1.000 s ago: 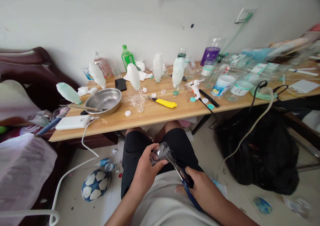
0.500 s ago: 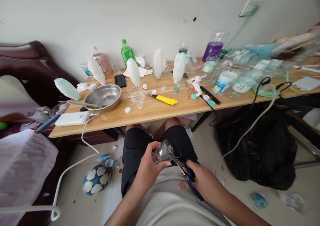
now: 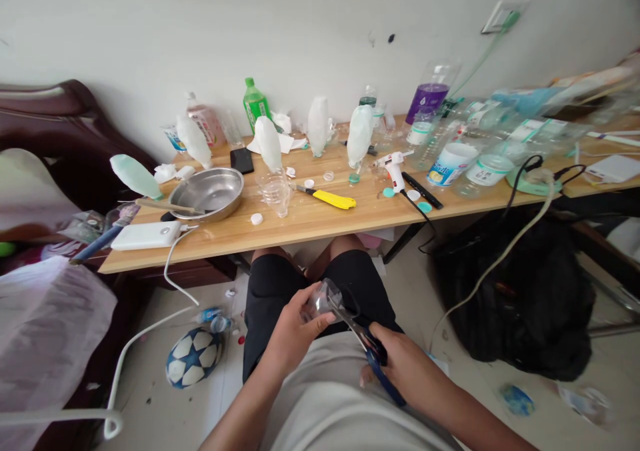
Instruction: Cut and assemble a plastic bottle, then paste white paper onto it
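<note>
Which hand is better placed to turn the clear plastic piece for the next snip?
Left. The left hand already wraps the clear plastic piece, while the right hand is occupied with the scissors, blades at the plastic.

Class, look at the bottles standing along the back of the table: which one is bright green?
The green bottle near the wall, left of centre, behind the black phone. Its neighbours are white-wrapped, clear or pinkish.

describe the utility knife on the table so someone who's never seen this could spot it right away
Start at the long wooden table against the white wall and find the steel bowl. To its right lies the utility knife, the only bright yellow thing on the table.
</note>
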Tool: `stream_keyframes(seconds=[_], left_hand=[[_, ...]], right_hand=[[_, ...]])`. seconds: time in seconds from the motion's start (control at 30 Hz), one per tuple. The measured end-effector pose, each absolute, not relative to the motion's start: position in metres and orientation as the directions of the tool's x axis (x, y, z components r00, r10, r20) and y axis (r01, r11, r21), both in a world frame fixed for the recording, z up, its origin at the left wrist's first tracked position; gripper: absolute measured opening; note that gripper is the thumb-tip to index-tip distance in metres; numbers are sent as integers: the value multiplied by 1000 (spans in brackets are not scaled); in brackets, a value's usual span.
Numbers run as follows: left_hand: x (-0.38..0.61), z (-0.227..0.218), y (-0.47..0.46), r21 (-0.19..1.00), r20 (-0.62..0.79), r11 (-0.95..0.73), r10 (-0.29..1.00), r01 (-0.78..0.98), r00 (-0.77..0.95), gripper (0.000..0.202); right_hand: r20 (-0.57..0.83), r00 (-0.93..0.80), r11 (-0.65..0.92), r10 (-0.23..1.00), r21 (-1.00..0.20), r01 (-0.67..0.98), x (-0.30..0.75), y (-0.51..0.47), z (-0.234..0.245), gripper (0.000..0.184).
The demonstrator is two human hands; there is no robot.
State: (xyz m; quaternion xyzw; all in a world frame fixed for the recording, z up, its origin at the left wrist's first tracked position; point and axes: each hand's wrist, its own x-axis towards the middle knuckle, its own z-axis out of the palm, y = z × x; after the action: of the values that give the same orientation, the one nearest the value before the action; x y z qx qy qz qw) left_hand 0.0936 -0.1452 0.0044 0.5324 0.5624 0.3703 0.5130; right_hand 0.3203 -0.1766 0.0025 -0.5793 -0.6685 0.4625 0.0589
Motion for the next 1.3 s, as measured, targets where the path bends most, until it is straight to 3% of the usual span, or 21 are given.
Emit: stream_keyframes(seconds=[0.33, 0.47, 0.77, 0.83, 1.03, 1.13, 1.3], left_hand=[[100, 6, -148, 947, -228, 197, 969, 254, 98, 56], [101, 6, -150, 952, -191, 166, 979, 257, 77, 54], [111, 5, -155, 934, -49, 39, 999, 356, 18, 47], [108, 4, -155, 943, -59, 48, 998, 330, 22, 50], [95, 4, -151, 974, -226, 222, 942, 45, 248, 46], [97, 4, -151, 973, -224, 208, 956, 102, 191, 44], [103, 6, -152, 973, -156, 140, 985, 184, 76, 41]], right_hand=[[-434, -321, -103, 842, -714, 693, 318, -179, 5, 23], [-459, -284, -106, 842, -657, 747, 318, -176, 5, 28], [-441, -283, -137, 852, -709, 692, 313, -179, 8, 26], [-434, -280, -127, 856, -703, 700, 312, -176, 5, 29], [-425, -297, -122, 855, -722, 681, 315, -177, 8, 25], [-431, -333, -137, 838, -758, 637, 314, -179, 11, 22], [-471, -304, -145, 828, -704, 696, 310, -179, 8, 26]])
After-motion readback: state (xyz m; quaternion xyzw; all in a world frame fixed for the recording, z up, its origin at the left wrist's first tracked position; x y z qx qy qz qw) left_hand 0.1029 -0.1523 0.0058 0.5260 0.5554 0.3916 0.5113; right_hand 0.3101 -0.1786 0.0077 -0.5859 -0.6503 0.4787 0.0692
